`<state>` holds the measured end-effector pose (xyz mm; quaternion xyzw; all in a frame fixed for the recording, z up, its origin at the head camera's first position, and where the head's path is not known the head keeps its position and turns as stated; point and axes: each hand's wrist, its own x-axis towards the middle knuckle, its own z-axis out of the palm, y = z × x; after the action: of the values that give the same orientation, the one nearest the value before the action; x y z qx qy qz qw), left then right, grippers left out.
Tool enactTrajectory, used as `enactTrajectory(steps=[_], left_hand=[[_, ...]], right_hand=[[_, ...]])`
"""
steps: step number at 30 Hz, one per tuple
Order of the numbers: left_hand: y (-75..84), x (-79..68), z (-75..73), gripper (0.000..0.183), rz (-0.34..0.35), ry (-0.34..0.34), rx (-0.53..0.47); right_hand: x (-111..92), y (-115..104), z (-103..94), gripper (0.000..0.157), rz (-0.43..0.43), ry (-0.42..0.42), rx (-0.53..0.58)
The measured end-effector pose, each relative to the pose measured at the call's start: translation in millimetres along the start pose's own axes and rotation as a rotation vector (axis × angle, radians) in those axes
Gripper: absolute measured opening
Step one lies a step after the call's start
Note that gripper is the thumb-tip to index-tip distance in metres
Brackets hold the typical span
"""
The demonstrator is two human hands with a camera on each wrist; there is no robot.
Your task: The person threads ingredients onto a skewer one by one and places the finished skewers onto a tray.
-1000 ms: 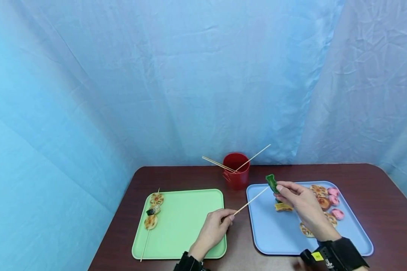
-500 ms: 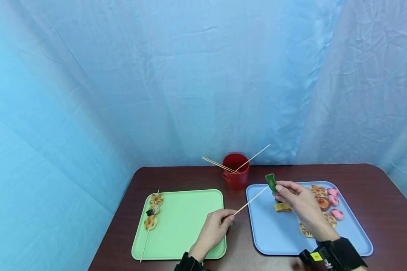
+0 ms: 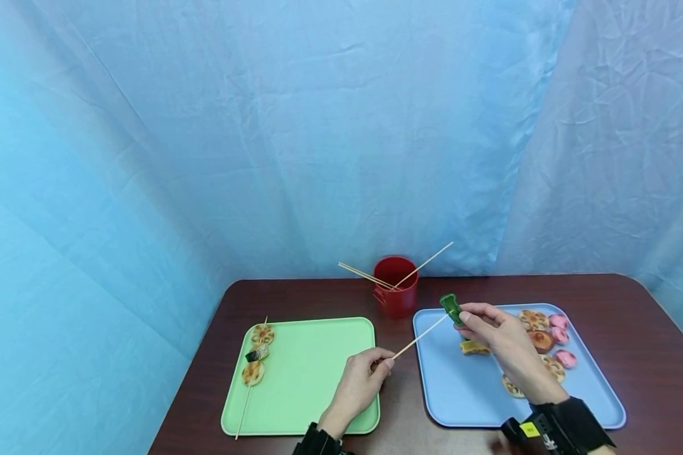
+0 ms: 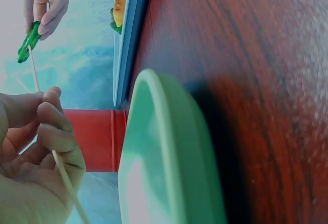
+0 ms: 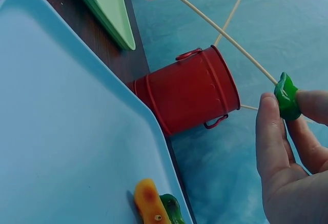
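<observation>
My left hand (image 3: 355, 387) grips a thin bamboo skewer (image 3: 420, 339) slanting up to the right. Between thumb and fingers, my right hand (image 3: 506, 344) pinches a green pepper piece (image 3: 450, 308) above the blue tray (image 3: 455, 401). The skewer's far end meets the pepper; in the right wrist view the skewer (image 5: 225, 37) reaches the side of the pepper piece (image 5: 287, 97), and how deep it goes is hard to tell. A yellow-orange food piece (image 5: 149, 203) and another green piece (image 5: 172, 207) lie on the blue tray beneath the right hand.
A loaded skewer (image 3: 253, 373) lies along the left side of the green tray (image 3: 313, 379). Behind the trays stands a red bucket (image 3: 398, 300) with several skewers (image 3: 435, 257). Round browned slices (image 3: 534, 320) and pink pieces (image 3: 566, 359) sit at the blue tray's right.
The pepper piece has tipped left and dropped slightly against the skewer's end, and the right hand's fingers have shifted a little left. My left hand has hardly moved.
</observation>
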<state>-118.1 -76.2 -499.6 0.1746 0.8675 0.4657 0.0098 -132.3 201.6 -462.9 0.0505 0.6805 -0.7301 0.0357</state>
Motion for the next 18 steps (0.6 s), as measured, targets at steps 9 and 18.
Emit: enactTrajectory(steps=[9,18], left_hand=[[0.1,1.4,-2.4,0.019,0.068,0.053,0.029],[1.4,2.4,-4.6,0.018,0.075,0.053,0.048]], right_hand=[[1.2,-0.2,2.2,0.06,-0.004,-0.024,-0.051],[1.3,0.0,1.7,0.055,-0.011,-0.024,-0.049]])
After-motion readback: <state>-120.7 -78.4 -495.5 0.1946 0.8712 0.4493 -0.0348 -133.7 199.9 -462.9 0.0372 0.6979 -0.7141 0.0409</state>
